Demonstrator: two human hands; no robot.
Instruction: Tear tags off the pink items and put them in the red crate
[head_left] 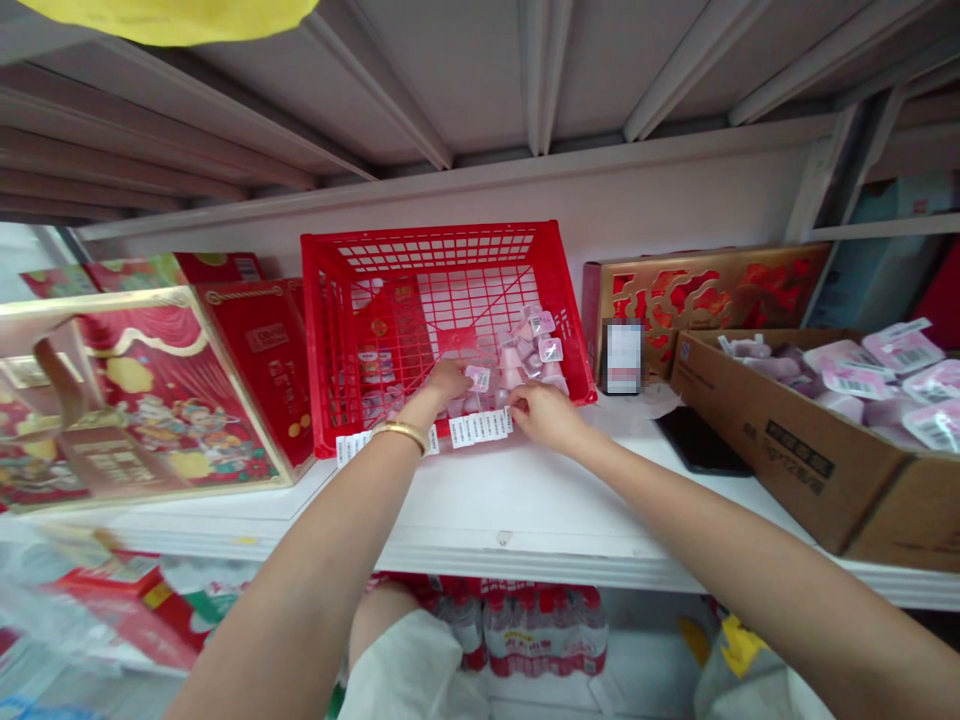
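Gold bangle (403,430) on the left wrist, and that left hand (448,380) is reaching into the red basket (571,310), fingers right at a small pink-lidded cup (478,380). Can't tell from here if they're actually gripping it. The right hand (540,412) has thumb and finger pinched narrow on the end of a white label strip (480,428), which runs along the basket's front edge.

More pink cups (529,350) are heaped in the basket's right side. Just right of it there's a gold-and-red box (720,275) with a phone (623,360) upright in front, then a dark flat device (701,440) lying by an open cardboard carton (787,450) full of similar cups. Festive gift boxes (150,400) sit left of the basket, same white shelf (487,510). Wrapped bottles (544,630) down below, lol.
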